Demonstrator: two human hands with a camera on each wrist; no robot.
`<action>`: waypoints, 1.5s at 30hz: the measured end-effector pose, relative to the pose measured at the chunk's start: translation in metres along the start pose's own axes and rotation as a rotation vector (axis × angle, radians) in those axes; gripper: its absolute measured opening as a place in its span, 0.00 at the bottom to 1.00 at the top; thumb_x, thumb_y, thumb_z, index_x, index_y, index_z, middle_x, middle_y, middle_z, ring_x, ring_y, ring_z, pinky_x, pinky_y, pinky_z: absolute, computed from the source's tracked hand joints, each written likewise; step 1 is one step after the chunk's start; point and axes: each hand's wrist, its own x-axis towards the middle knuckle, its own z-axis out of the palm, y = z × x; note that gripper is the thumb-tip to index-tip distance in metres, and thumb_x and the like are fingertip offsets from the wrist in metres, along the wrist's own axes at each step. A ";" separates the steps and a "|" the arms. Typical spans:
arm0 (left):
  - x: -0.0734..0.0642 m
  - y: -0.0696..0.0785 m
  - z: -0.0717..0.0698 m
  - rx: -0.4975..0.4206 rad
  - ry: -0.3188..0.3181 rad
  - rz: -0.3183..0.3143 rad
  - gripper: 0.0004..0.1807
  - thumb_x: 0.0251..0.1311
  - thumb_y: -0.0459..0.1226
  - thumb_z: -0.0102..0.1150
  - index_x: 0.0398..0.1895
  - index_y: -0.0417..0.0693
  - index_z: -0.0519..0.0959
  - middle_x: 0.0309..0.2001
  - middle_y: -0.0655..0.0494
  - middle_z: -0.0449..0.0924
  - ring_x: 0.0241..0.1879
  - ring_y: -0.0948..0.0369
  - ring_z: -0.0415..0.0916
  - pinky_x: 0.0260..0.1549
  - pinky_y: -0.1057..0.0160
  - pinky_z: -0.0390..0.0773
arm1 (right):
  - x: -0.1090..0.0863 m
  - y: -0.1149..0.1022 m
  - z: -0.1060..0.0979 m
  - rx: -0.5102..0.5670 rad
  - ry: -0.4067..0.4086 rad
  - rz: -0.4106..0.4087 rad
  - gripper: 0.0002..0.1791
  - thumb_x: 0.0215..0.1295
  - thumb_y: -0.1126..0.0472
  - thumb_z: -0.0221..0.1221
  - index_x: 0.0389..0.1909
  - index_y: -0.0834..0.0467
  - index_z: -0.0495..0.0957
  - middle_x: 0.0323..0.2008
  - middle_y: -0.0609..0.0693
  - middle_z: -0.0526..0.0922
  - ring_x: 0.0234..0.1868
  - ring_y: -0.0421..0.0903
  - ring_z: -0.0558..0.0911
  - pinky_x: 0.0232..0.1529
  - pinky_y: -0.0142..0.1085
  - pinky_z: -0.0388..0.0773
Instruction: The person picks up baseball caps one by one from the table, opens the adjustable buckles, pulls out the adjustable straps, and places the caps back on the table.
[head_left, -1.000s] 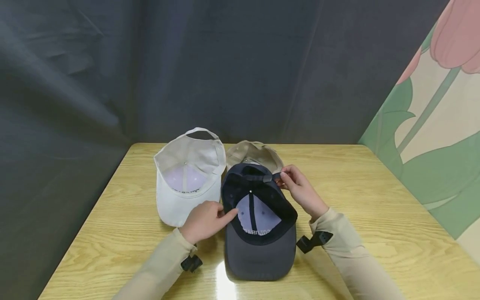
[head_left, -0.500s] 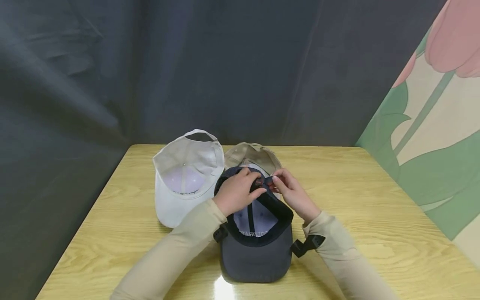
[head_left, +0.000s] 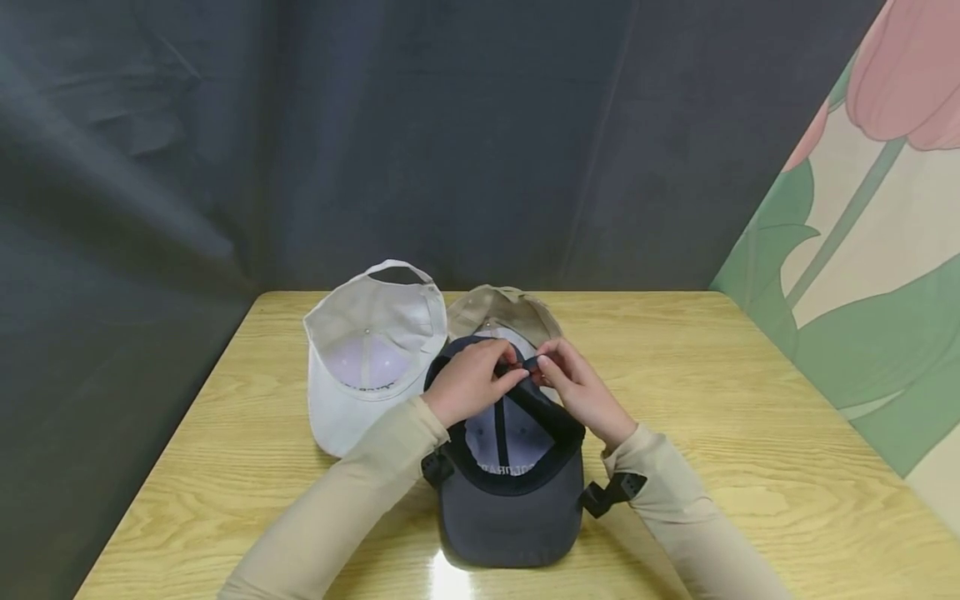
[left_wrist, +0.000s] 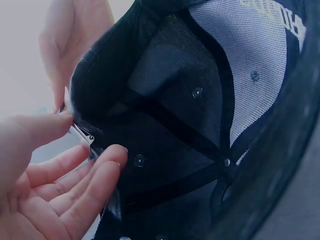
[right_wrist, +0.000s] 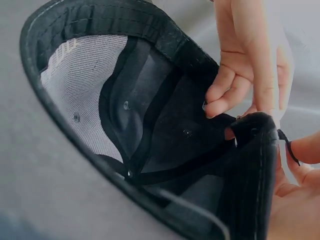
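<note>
A dark navy baseball cap (head_left: 512, 529) lies upside down on the table, brim toward me, its lining facing up. Both hands meet at the back of it. My left hand (head_left: 468, 382) pinches the strap's metal buckle (left_wrist: 84, 134), thumb on top and fingers beneath. From the other side, my right hand (head_left: 587, 393) pinches the loose end of the strap (right_wrist: 289, 147) between thumb and fingers. In the head view the left hand hides part of the cap's back opening.
To the left lies a white cap (head_left: 337, 417), also upturned, against the navy one. A beige cap (head_left: 534, 315) sits behind, partly covered by the navy cap. The wooden table (head_left: 720, 433) ends at a dark curtain (head_left: 480, 150); a tulip-painted wall (head_left: 885, 250) rises at right.
My left hand has moved from the cap's left rim up to the strap buckle. The right hand has shifted slightly left and down, still pinching the strap.
</note>
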 end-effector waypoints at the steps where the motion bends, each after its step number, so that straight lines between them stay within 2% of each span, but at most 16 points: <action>1: 0.000 0.000 0.000 0.002 0.002 0.005 0.10 0.62 0.44 0.57 0.38 0.47 0.77 0.36 0.53 0.80 0.32 0.60 0.76 0.33 0.67 0.74 | 0.000 0.000 0.000 0.003 -0.001 -0.003 0.13 0.72 0.60 0.44 0.49 0.67 0.63 0.45 0.61 0.72 0.40 0.36 0.77 0.54 0.43 0.76; 4: 0.000 0.000 0.000 0.013 0.006 0.021 0.10 0.62 0.42 0.57 0.39 0.45 0.77 0.36 0.53 0.80 0.33 0.59 0.76 0.34 0.66 0.75 | 0.001 0.002 -0.001 -0.006 -0.001 -0.025 0.14 0.72 0.60 0.45 0.49 0.67 0.65 0.44 0.62 0.73 0.40 0.34 0.78 0.53 0.39 0.78; 7: 0.000 0.000 0.000 0.034 0.022 0.035 0.09 0.61 0.41 0.56 0.38 0.45 0.78 0.36 0.53 0.80 0.33 0.60 0.76 0.34 0.67 0.75 | 0.002 0.004 -0.003 -0.053 -0.005 -0.073 0.14 0.70 0.61 0.49 0.49 0.66 0.66 0.41 0.62 0.75 0.40 0.38 0.78 0.50 0.37 0.78; 10: 0.000 -0.001 0.000 0.051 0.047 0.044 0.09 0.61 0.41 0.56 0.37 0.45 0.78 0.35 0.53 0.80 0.31 0.61 0.75 0.32 0.67 0.75 | 0.001 0.006 -0.005 -0.169 -0.019 -0.162 0.14 0.67 0.62 0.53 0.50 0.64 0.68 0.39 0.59 0.76 0.40 0.44 0.78 0.48 0.40 0.78; 13: 0.001 -0.001 -0.001 0.061 0.058 0.041 0.09 0.61 0.41 0.56 0.36 0.45 0.78 0.34 0.53 0.80 0.30 0.62 0.75 0.31 0.67 0.74 | -0.001 0.006 -0.005 -0.296 -0.045 -0.248 0.19 0.63 0.61 0.58 0.52 0.61 0.68 0.43 0.55 0.77 0.42 0.48 0.79 0.47 0.45 0.78; 18: 0.001 0.000 -0.004 0.089 0.064 0.042 0.09 0.61 0.41 0.55 0.37 0.45 0.78 0.34 0.53 0.79 0.31 0.61 0.74 0.31 0.67 0.74 | -0.005 0.003 -0.003 -0.467 -0.069 -0.316 0.23 0.56 0.57 0.65 0.50 0.56 0.68 0.43 0.51 0.78 0.41 0.47 0.80 0.43 0.42 0.80; 25: -0.001 0.002 -0.004 0.087 0.082 0.043 0.10 0.61 0.42 0.56 0.35 0.45 0.79 0.34 0.53 0.79 0.32 0.60 0.76 0.32 0.66 0.75 | -0.006 -0.002 0.002 -0.681 0.025 -0.362 0.08 0.57 0.64 0.63 0.36 0.58 0.75 0.31 0.51 0.81 0.30 0.43 0.82 0.31 0.34 0.79; 31: 0.000 0.002 -0.003 0.038 0.087 0.018 0.12 0.60 0.46 0.59 0.33 0.47 0.80 0.33 0.54 0.80 0.33 0.61 0.77 0.33 0.67 0.75 | -0.006 -0.003 0.003 -0.742 0.072 -0.439 0.07 0.56 0.67 0.63 0.30 0.58 0.74 0.27 0.51 0.81 0.29 0.43 0.82 0.29 0.34 0.78; 35: 0.001 0.002 -0.003 0.046 0.088 0.008 0.11 0.59 0.45 0.60 0.31 0.47 0.81 0.32 0.53 0.79 0.32 0.61 0.76 0.32 0.67 0.75 | -0.006 -0.003 0.002 -0.777 0.081 -0.480 0.07 0.54 0.67 0.64 0.28 0.57 0.73 0.26 0.50 0.80 0.28 0.43 0.81 0.29 0.34 0.77; 40: 0.000 0.006 0.000 0.115 0.097 0.037 0.08 0.59 0.41 0.58 0.28 0.45 0.78 0.30 0.53 0.76 0.28 0.61 0.72 0.27 0.68 0.72 | -0.007 -0.004 0.001 -0.812 0.082 -0.513 0.08 0.55 0.67 0.64 0.27 0.57 0.73 0.24 0.48 0.77 0.25 0.40 0.76 0.26 0.32 0.73; 45: -0.003 0.009 0.004 0.213 0.143 0.077 0.08 0.56 0.39 0.56 0.25 0.43 0.74 0.25 0.52 0.72 0.22 0.61 0.68 0.21 0.68 0.68 | -0.009 -0.005 0.001 -0.841 0.096 -0.569 0.08 0.57 0.68 0.61 0.28 0.57 0.71 0.26 0.47 0.75 0.24 0.39 0.72 0.26 0.32 0.71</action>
